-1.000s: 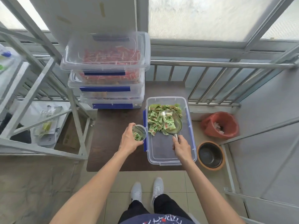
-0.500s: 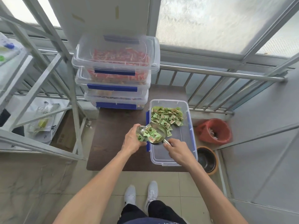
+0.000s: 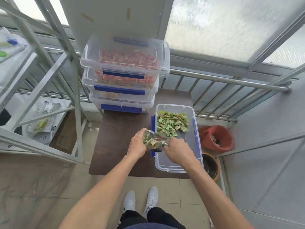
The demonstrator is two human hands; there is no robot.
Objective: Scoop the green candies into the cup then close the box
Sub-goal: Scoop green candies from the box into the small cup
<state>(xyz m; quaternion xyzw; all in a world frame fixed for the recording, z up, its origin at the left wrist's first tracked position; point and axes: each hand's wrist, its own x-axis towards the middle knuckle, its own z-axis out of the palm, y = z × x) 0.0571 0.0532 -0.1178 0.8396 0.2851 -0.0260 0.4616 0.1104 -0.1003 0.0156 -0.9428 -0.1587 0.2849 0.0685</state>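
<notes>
Candies (image 3: 171,123) in green wrappers lie heaped at the far end of the open clear box (image 3: 196,156), which sits on the right side of the dark table (image 3: 118,139); the near end of the box is bare. At the box's left wall the left hand (image 3: 137,144) is wrapped around a small clear cup (image 3: 149,140), tilted toward the right, with green candies showing inside it. The right hand (image 3: 178,150) is closed on the handle of a metal scoop (image 3: 159,138), whose bowl is tipped against the cup's mouth, so this looks like the pouring step.

No lid for the box is in view, so the closing step cannot be judged yet.

The candies look light, loose and crinkly in their wrappers; they should slide freely off smooth metal and can bounce or spill over a narrow rim, so a slow tilt with the scoop's lip touching the cup seems wise. The cup is probably thin plastic, light, and likely to flex if squeezed; a grip around its middle suits it. The scoop is stiff and best held by its handle end.

To the far left stand three stacked clear boxes (image 3: 123,75) with blue clips, holding reddish sweets. An orange bucket (image 3: 217,138) stands on the floor right of the table.
</notes>
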